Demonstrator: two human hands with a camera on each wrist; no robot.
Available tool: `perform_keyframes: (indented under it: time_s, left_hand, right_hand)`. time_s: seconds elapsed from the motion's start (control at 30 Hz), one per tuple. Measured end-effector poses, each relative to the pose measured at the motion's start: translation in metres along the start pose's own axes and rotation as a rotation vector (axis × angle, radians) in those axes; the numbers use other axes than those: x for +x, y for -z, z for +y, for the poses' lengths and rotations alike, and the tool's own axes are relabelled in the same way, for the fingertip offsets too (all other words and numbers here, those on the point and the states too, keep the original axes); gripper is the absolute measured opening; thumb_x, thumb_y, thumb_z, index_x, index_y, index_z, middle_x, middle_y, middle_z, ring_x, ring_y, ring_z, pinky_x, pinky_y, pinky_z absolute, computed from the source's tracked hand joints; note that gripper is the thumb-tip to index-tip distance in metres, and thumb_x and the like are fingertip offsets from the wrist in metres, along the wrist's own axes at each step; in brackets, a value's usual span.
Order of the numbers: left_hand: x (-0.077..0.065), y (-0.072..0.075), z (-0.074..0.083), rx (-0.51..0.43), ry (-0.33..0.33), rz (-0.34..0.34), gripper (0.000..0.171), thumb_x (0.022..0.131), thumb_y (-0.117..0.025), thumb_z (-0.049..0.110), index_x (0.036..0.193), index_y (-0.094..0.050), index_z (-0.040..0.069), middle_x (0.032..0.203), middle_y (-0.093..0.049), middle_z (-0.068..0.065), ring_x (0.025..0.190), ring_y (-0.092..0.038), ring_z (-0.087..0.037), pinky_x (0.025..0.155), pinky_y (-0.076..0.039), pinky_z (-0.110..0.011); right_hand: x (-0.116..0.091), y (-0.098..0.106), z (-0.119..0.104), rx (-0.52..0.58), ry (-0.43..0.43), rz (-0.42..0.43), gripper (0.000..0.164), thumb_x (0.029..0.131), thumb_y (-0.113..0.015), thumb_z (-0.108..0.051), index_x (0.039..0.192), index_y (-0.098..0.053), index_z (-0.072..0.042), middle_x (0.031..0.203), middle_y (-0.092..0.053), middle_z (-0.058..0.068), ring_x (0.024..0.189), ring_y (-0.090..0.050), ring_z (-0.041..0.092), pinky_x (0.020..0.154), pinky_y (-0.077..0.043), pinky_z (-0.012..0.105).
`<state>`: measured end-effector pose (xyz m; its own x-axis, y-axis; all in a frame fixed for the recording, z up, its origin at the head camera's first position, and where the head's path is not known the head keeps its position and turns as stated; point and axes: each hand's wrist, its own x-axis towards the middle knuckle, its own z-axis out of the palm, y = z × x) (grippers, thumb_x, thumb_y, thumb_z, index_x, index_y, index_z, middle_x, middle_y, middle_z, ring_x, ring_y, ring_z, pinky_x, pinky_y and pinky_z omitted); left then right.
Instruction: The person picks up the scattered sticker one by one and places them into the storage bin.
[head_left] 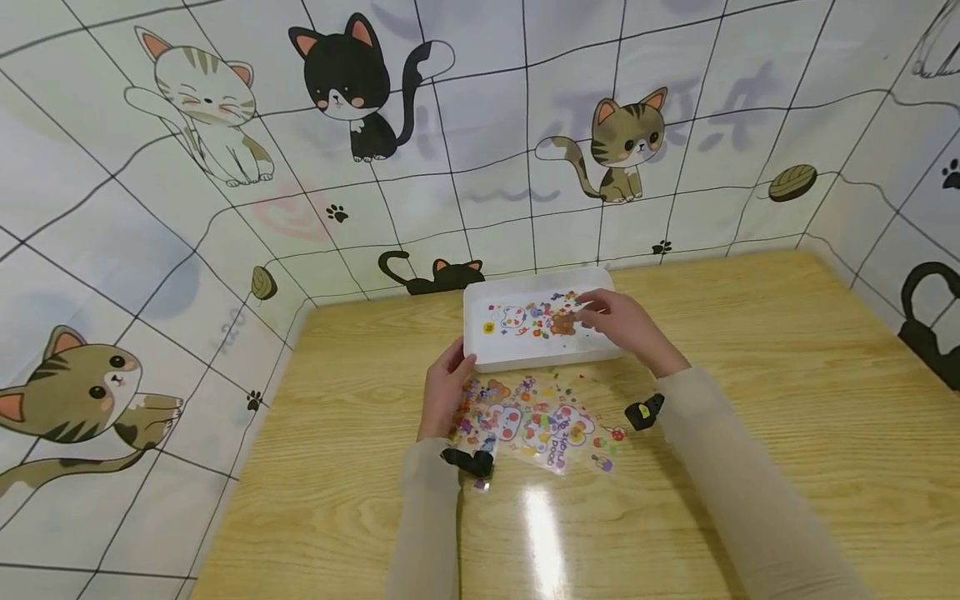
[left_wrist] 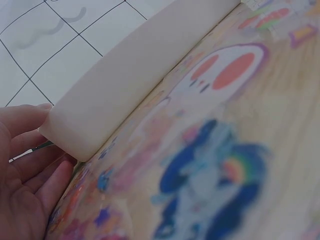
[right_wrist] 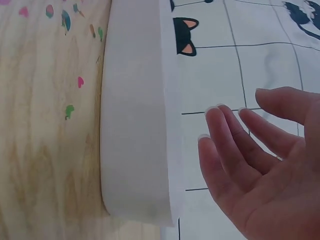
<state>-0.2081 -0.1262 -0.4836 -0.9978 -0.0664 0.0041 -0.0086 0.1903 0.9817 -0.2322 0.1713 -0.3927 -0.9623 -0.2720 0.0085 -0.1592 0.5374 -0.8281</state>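
Note:
A shallow white tray (head_left: 477, 360) stands on the table, with colorful stickers (head_left: 513, 317) showing on its inside, among them a brown bear. My left hand (head_left: 442, 385) holds the tray's near left corner; the left wrist view shows the thumb at the rim and the other fingers (left_wrist: 54, 187) around the corner. Above the tray's right part is my right hand (head_left: 626, 321), its fingers loosely bent. In the right wrist view a gap parts its thumb from its fingers (right_wrist: 225, 145), and nothing is seen between them.
Transparent sticker sheets (head_left: 536, 425) with cartoon prints lie on the wooden table (head_left: 337, 467) in front of the tray, partly under the left hand. A fabric backdrop (head_left: 495, 192) with cats and grid lines rises behind the tray and at both sides. Each wrist wears a small black camera.

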Motion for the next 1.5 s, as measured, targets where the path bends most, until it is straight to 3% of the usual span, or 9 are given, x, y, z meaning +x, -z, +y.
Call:
perform_keyframes:
  time_s: [0.37,0.83,1.17,1.5]
  left_hand:
    - [-0.004,-0.001,-0.003,-0.008,0.038,0.013,0.042,0.090,-0.052,0.034,0.131,-0.044,0.031,0.129,-0.046,0.014,0.119,-0.041,-0.007,0.098,-0.034,-0.033]
    - [-0.003,-0.001,-0.002,-0.019,0.018,0.003,0.044,0.090,-0.052,0.033,0.133,-0.044,0.027,0.131,-0.046,0.009,0.120,-0.041,-0.009,0.098,-0.034,-0.035]
    - [-0.003,-0.001,0.005,-0.014,0.008,-0.004,0.045,0.091,-0.051,0.031,0.134,-0.043,0.024,0.133,-0.044,0.006,0.120,-0.040,-0.008,0.098,-0.034,-0.034]
    - [-0.002,-0.002,0.002,-0.002,0.002,0.012,0.044,0.090,-0.052,0.033,0.132,-0.044,0.027,0.131,-0.046,0.010,0.119,-0.041,-0.007,0.098,-0.034,-0.033]
  right_hand:
    - [-0.035,-0.001,0.010,0.130,-0.056,-0.088,0.041,0.091,-0.049,-0.034,0.122,-0.049,-0.007,0.113,-0.056,0.014,0.099,-0.055,0.025,0.085,-0.044,0.045]
    - [-0.046,0.000,0.022,0.113,-0.104,-0.226,0.046,0.089,-0.052,-0.036,0.121,-0.051,-0.002,0.109,-0.058,0.014,0.097,-0.054,0.030,0.083,-0.045,0.044]
    - [-0.046,-0.002,0.028,-0.001,-0.092,-0.312,0.046,0.089,-0.054,-0.030,0.122,-0.051,0.002,0.106,-0.061,0.011,0.092,-0.058,0.024,0.076,-0.048,0.035]
    - [-0.045,-0.007,0.032,-0.181,-0.078,-0.297,0.044,0.087,-0.058,-0.025,0.121,-0.051,0.002,0.100,-0.059,0.011,0.082,-0.056,0.018,0.067,-0.048,0.031]
